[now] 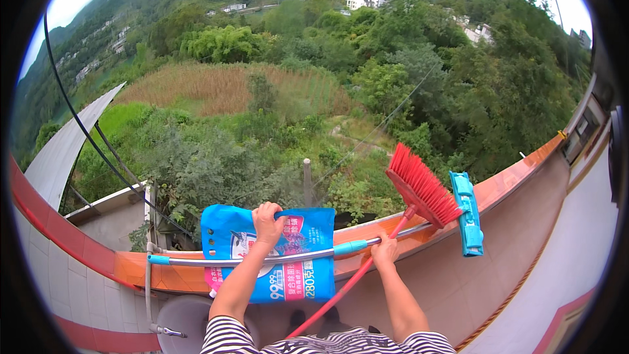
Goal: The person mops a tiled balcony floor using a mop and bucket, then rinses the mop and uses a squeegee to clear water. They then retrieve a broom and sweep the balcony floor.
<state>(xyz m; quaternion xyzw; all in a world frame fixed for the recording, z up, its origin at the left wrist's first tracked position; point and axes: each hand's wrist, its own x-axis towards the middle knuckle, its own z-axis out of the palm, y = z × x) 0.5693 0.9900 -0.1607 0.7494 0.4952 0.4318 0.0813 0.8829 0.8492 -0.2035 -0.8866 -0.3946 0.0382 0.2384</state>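
Observation:
My left hand [269,223] grips the upper part of a blue plastic detergent bag [314,236], which bears pink patches and printed writing. The bag hangs over the inner side of the tiled parapet. My right hand [385,250] is closed around the red broom handle [346,287] and the silver mop pole [295,257] where the two cross. Red bristles of the broom head [425,191] point up and right, beyond the parapet. Just right of them is the turquoise mop head [469,216], with no cloth visible on it. The pole's left part passes in front of the bag.
An orange-tiled parapet [511,172] curves along the balcony, with a drop to greenery beyond. At lower left, a metal tap [169,332] on a pipe [149,290] stands over a pale plastic tub [179,317]. A black cable [81,120] crosses the left side.

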